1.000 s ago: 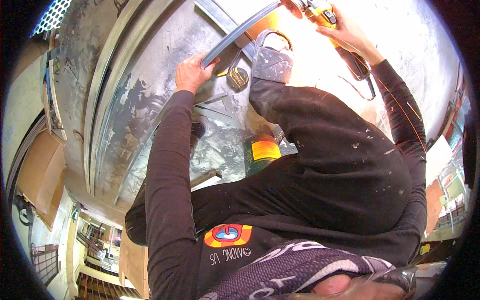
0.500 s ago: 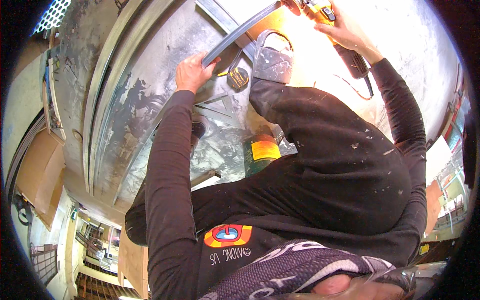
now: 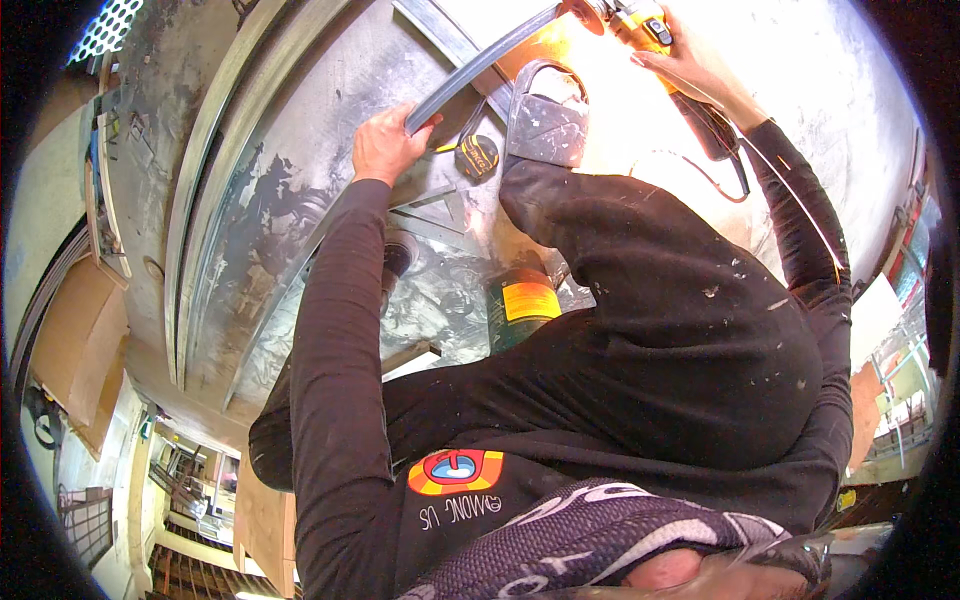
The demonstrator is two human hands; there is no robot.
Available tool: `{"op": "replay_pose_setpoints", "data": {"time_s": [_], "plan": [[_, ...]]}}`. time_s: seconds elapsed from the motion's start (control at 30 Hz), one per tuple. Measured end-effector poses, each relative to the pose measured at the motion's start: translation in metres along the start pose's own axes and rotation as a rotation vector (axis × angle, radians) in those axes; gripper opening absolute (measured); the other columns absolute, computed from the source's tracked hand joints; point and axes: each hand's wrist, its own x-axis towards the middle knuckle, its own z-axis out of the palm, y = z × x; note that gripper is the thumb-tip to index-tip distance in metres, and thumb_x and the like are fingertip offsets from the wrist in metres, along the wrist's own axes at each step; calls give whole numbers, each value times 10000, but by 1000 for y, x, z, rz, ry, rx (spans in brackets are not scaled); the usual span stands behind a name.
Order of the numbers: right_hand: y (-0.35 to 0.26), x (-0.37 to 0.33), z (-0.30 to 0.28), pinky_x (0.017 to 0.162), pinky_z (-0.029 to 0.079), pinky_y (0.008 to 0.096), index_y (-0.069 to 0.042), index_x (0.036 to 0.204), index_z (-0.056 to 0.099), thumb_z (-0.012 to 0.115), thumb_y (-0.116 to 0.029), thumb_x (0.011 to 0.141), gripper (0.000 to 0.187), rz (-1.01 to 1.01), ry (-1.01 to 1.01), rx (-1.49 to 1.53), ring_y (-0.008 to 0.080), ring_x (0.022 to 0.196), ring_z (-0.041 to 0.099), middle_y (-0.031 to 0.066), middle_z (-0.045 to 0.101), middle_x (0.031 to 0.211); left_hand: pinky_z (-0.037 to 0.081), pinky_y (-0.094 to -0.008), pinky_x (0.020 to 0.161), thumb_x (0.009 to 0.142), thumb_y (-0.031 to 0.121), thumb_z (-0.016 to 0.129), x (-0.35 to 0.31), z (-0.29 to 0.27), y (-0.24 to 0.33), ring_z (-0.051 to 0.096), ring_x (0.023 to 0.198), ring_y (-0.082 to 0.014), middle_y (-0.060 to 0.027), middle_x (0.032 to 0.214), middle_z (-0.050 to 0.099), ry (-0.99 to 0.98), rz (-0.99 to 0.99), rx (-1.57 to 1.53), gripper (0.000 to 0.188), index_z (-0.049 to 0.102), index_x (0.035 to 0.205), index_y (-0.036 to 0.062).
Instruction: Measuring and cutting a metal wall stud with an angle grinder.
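My left hand point(image 3: 389, 146) is closed round the near end of a grey metal bar point(image 3: 480, 68), which slants up and away to the right. At the far right my right hand point(image 3: 690, 65) grips a yellow-and-black angle grinder point(image 3: 640, 25). The grinder's disc end meets the bar's far end amid an orange-white glare that hides the contact. Bright spark streaks cross my right forearm. Just right of my left hand lies a black-and-yellow tape measure point(image 3: 477, 157). My sandalled foot point(image 3: 547, 115) rests below the bar, near the glare.
Long metal profiles point(image 3: 205, 180) run along the left floor. Another metal length point(image 3: 440, 35) lies under the held bar. A green container with a yellow label point(image 3: 530, 302) stands by my leg. The grinder's cord point(image 3: 738, 180) trails beside my right forearm. Brown boards point(image 3: 80, 340) lean at far left.
Both hands keep nearly the same places on the bar and grinder. Spark streaks now show over my right hand and forearm, and the glare at the disc has shifted slightly.
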Motion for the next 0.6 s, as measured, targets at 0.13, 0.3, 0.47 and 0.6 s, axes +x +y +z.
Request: {"op": "replay_pose_setpoints", "data": {"time_s": [0.13, 0.3, 0.47, 0.6], "plan": [[-5, -1, 0, 965, 495, 438, -20, 1452, 391, 757, -320, 811, 797, -15, 27, 35, 361, 1138, 623, 267, 615, 1250, 551, -460, 686, 801, 465, 786, 0, -1, 0, 704, 787, -344, -103, 846, 723, -16, -10, 12, 311, 736, 896, 174], [1, 4, 1, 964, 498, 436, -14, 1482, 357, 756, -318, 813, 836, -13, 21, 3, 366, 1138, 626, 272, 622, 1240, 552, -463, 678, 800, 457, 787, -1, -1, -1, 704, 781, -342, -100, 844, 724, 1, -1, 17, 302, 735, 903, 179], [9, 8, 5, 962, 498, 423, -19, 1483, 357, 769, -303, 799, 848, -87, 88, -47, 364, 1127, 630, 274, 620, 1232, 556, -461, 682, 799, 454, 789, -1, 1, 0, 707, 779, -340, -98, 850, 728, 19, 9, 2, 299, 736, 908, 180], [3, 4, 3, 961, 496, 431, -24, 1482, 360, 768, -312, 797, 849, -120, 51, 62, 372, 1128, 627, 279, 614, 1238, 568, -448, 699, 784, 445, 804, -2, 6, -8, 714, 791, -334, -105, 875, 737, 25, 21, -16, 326, 745, 947, 169]]}}
